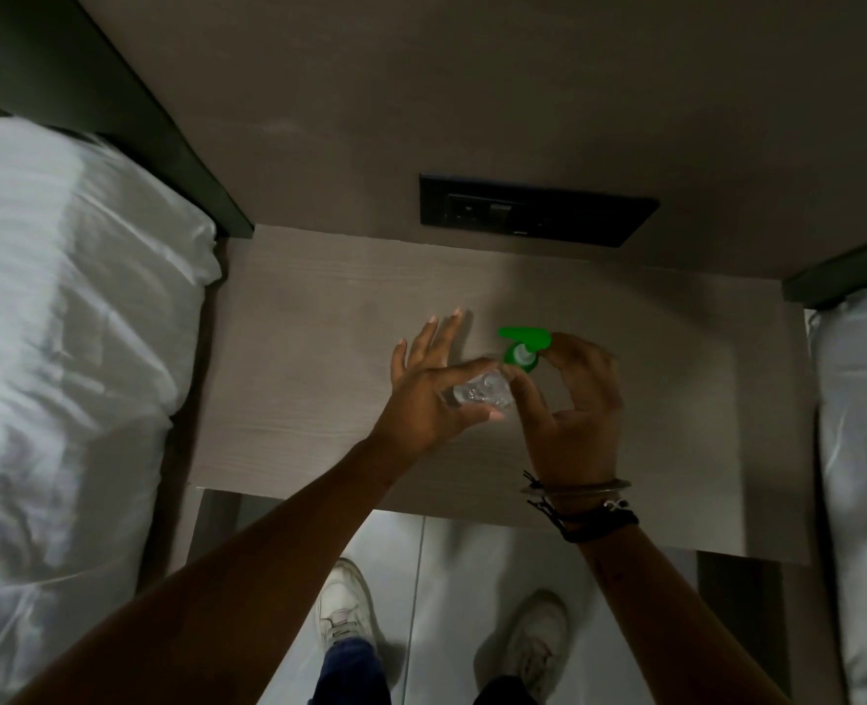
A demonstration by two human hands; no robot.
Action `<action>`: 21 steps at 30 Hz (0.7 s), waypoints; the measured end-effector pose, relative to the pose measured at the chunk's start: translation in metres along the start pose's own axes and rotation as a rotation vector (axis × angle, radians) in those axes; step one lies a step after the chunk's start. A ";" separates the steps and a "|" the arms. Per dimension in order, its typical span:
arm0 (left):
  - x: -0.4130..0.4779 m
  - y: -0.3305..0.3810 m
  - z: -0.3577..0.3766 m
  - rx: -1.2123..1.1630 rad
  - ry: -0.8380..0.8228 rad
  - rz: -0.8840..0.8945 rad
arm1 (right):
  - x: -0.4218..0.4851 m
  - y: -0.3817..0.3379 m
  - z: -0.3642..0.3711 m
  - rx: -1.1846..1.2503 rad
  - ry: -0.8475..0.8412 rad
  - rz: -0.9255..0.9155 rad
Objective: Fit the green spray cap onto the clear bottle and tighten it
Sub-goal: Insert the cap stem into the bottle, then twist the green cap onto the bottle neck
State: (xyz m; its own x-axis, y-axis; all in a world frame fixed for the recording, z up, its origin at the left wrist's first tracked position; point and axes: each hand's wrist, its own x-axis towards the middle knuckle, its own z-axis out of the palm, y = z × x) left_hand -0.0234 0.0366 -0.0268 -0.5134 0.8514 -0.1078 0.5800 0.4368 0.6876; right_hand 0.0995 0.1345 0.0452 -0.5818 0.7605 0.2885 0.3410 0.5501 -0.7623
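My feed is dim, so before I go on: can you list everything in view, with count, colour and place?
Clear plastic bottle: one, transparent, held over the table centre.
Green plastic spray cap: one, bright green, at the bottle's right end.
Pale wood-grain bedside table: one, grey-beige, centre.
Black socket panel: one, on the wall above the table.
White beds: two, left and right edges.
White shoes: two, on the floor below.
Dark wristbands: several, right wrist.
Left hand: on the bottle.
Right hand: on the cap.
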 end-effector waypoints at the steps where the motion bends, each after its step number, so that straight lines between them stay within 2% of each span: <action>1: 0.000 0.000 0.001 -0.007 0.010 0.005 | -0.004 0.004 0.003 -0.010 -0.014 -0.007; 12: -0.004 0.000 -0.002 -0.080 0.040 0.033 | -0.017 0.022 0.015 -0.075 -0.128 -0.032; 21: -0.003 0.000 0.000 -0.105 0.025 0.023 | -0.002 0.034 0.010 -0.142 -0.312 -0.086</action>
State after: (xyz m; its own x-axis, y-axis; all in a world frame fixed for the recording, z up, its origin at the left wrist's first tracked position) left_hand -0.0220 0.0339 -0.0267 -0.5170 0.8528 -0.0743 0.5230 0.3834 0.7613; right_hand 0.1047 0.1485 0.0135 -0.8026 0.5797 0.1405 0.3680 0.6666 -0.6482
